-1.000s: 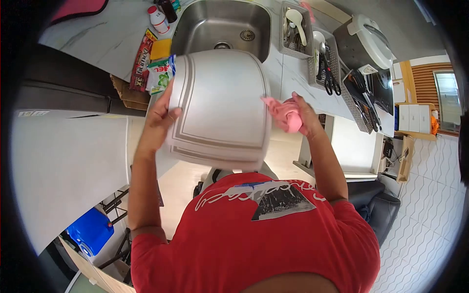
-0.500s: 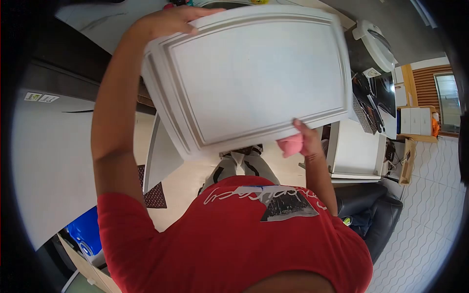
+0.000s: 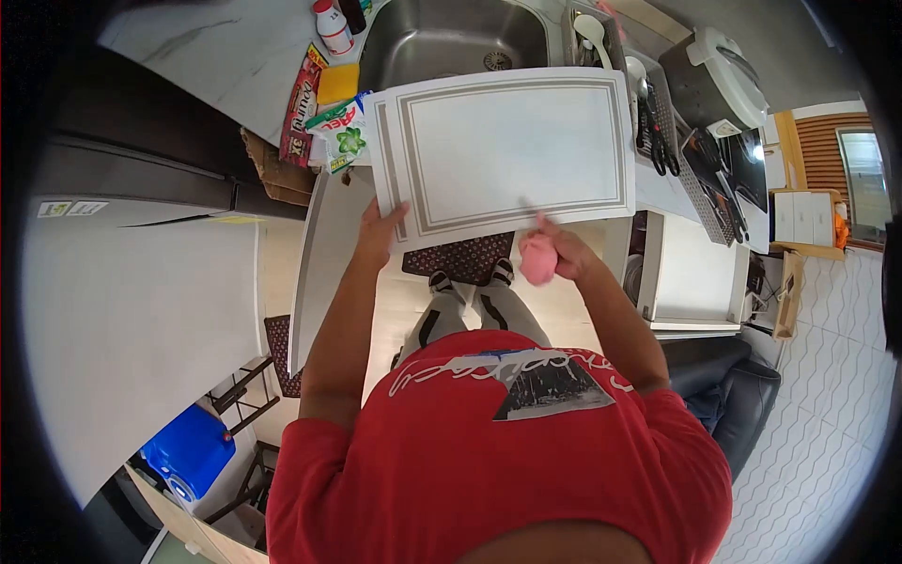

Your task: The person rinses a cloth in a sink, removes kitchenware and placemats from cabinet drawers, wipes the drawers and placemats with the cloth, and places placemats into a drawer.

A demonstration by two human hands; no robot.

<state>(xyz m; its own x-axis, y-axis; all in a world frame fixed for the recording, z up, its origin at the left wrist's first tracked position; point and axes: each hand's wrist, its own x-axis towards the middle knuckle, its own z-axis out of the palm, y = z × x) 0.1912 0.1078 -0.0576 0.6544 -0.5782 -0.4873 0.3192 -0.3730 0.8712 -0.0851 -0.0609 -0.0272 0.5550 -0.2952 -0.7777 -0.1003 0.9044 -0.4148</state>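
Note:
Two white rectangular placemats with grey border lines appear stacked, slightly offset, in front of the sink. My left hand is closed on their lower left corner, thumb on the top face. Near their lower edge, my right hand is wrapped round a bunched pink cloth. Its fingertips reach to the placemats' edge; slight blur hides whether they touch. The underside of the placemats is out of sight.
Behind the placemats is a steel sink. Left of it lie a yellow sponge, detergent packets and a white bottle. Utensil baskets and a rice cooker stand right. An open drawer juts out below.
My left hand has shifted from the placemats' upper left edge to their lower left corner. The placemats have come away from the camera, exposing the sink. My right hand still holds the cloth.

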